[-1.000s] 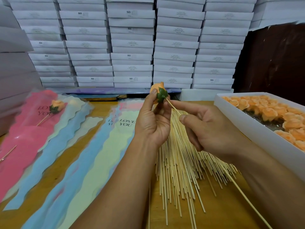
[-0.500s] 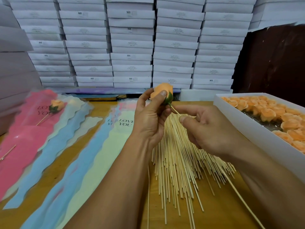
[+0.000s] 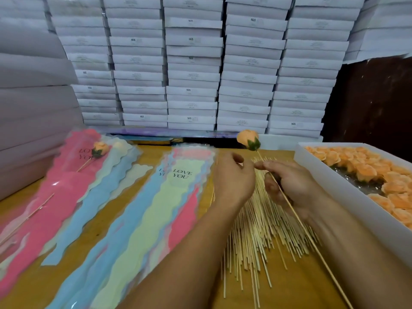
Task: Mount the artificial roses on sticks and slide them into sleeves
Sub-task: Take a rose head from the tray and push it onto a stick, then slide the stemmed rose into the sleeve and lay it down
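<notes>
An orange artificial rose (image 3: pixel 248 139) with a green base sits on the tip of a thin wooden stick (image 3: pixel 296 219). My right hand (image 3: pixel 294 186) pinches that stick just below the rose, and the stick runs down to the lower right. My left hand (image 3: pixel 233 179) hovers beside it with fingers loosely curled, touching neither rose nor stick. A fan of pastel "LOVE YOU" sleeves (image 3: pixel 156 215) lies on the wooden table to the left of my hands. Further left, a pink sleeve (image 3: pixel 64 186) holds a finished rose (image 3: pixel 100 148) on its stick.
A pile of loose sticks (image 3: pixel 252 237) lies under my hands. A white box (image 3: pixel 341 188) with several orange roses (image 3: pixel 365 172) stands at the right. Stacked white cartons (image 3: pixel 191 70) wall off the back and the left side.
My left hand has let go of the rose and dropped below it. The rose now stands on the stick, held by my right hand alone, slightly further right.
</notes>
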Demonstrator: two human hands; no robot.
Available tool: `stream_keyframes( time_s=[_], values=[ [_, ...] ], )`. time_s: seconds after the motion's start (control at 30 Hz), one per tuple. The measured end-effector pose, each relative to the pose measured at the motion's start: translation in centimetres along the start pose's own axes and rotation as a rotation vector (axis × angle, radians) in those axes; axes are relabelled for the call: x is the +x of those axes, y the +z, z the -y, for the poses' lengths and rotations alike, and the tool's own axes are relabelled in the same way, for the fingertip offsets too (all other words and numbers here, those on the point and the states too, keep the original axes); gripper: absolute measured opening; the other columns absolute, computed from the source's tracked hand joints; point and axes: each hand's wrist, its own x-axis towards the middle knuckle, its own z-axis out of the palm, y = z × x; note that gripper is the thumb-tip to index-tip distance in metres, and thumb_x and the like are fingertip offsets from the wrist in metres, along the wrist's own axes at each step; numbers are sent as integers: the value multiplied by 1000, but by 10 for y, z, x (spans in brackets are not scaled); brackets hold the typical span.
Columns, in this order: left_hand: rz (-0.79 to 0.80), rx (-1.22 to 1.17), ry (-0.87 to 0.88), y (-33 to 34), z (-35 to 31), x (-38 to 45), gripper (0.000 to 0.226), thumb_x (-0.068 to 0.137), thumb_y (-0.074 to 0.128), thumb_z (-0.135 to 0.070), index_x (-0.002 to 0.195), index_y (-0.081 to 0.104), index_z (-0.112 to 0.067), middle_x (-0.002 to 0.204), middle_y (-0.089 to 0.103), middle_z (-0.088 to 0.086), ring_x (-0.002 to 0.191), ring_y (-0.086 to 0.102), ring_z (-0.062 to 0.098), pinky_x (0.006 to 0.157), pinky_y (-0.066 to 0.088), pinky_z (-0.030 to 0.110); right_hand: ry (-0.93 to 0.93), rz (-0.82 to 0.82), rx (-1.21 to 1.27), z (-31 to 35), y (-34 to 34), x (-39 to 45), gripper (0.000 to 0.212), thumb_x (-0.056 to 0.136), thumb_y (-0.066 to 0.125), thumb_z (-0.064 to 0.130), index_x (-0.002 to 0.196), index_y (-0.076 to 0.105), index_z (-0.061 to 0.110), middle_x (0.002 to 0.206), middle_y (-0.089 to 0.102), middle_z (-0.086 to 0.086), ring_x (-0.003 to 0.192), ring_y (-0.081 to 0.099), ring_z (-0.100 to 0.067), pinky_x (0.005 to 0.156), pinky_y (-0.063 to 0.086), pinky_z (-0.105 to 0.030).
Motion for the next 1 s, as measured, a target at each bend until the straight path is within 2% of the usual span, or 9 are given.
stream_keyframes(
  time_s=[0.13,0.3,0.37,0.57,0.7,0.77,0.87,0.93,1.0],
  values=[
    [201,528,169,3,-24,-1,14,89,60,-21,79,49,-17,75,50,1,69,50,24,57,35,32,30,-50,94,0,-5,4,19,101,52,18,96,69,11,48,42,-2,33,26,-10,33,15,-15],
    [524,983,332,7,-53,-5,32,90,61,-16,65,41,-15,69,43,3,71,49,24,64,44,33,50,-73,29,-6,-7,6,54,99,52,14,45,55,22,41,35,1,32,24,-11,49,7,-31],
    [630,1061,364,4,-62,-8,33,91,59,-12,65,39,-14,72,47,5,70,51,25,65,49,34,64,-77,-14,-9,-9,8,60,98,50,12,39,50,22,39,33,3,31,24,-10,50,8,-31],
    [651,841,60,-46,-51,34,23,98,47,-5,76,51,-1,78,66,20,53,67,26,50,60,33,164,-8,-71,-15,-18,17,22,102,49,19,102,69,9,54,52,-1,36,32,-9,31,19,-18],
    [414,1089,111,-96,-9,71,26,90,47,-1,65,41,-8,82,62,25,58,54,22,45,41,31,190,42,-84,-14,-14,16,23,102,50,18,105,69,6,53,52,-1,36,32,-8,30,20,-18],
    [344,1190,60,-113,19,79,21,95,51,-15,76,49,-8,100,64,22,69,52,23,55,38,31,185,50,-100,-15,-13,15,24,102,50,18,104,70,6,54,52,-1,38,32,-9,30,20,-19],
    [402,1225,-11,-122,62,83,42,102,46,-42,124,53,-7,134,55,16,120,50,32,89,45,38,179,53,-111,-15,-12,14,24,102,50,18,105,70,5,54,53,-2,39,33,-9,30,20,-19],
    [439,1153,-63,-122,82,80,62,102,40,-51,148,34,-9,161,26,9,149,17,30,114,30,48,174,56,-121,-15,-12,13,25,102,49,18,105,70,5,54,53,-2,39,33,-9,30,21,-19],
    [486,1150,-85,-120,95,77,69,102,32,-55,157,19,-14,167,-1,-1,153,-9,26,119,13,56,170,61,-130,-15,-12,13,25,102,49,18,106,69,5,54,53,-2,39,34,-9,30,22,-19]
  ],
)
